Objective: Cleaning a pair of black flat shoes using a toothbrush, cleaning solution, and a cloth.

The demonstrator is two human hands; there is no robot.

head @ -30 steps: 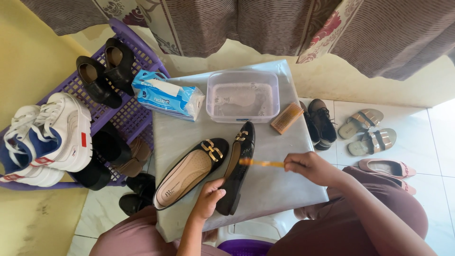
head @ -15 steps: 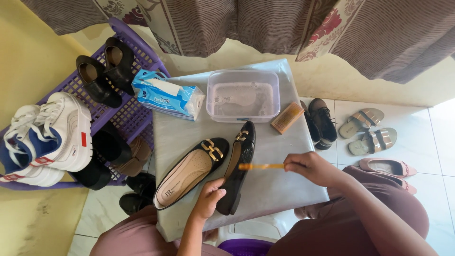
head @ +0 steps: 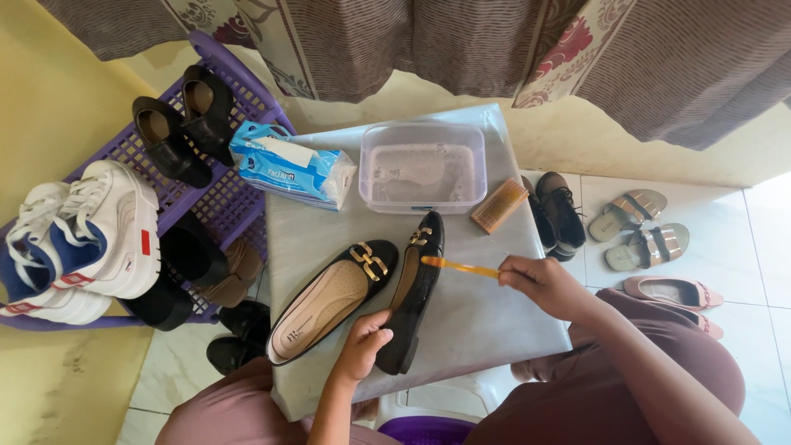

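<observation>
Two black flat shoes with gold buckles lie on a small grey table (head: pixel 494 321). One shoe (head: pixel 332 298) lies flat with its beige insole up. The other shoe (head: pixel 414 288) is tipped on its side, and my left hand (head: pixel 362 344) grips it near the heel. My right hand (head: pixel 544 284) holds an orange toothbrush (head: pixel 460 266), whose bristle end touches the side of the tipped shoe near the toe.
A clear plastic tub of soapy water (head: pixel 422 167), a wooden brush (head: pixel 498 205) and a blue tissue pack (head: pixel 290 166) sit at the table's far end. A purple shoe rack (head: pixel 222 202) with several shoes stands left. Sandals (head: pixel 634 227) and black shoes (head: pixel 554 213) lie on the tiled floor at right.
The toothbrush has shifted slightly along the side of the tipped shoe; the hands and shoes otherwise stay put.
</observation>
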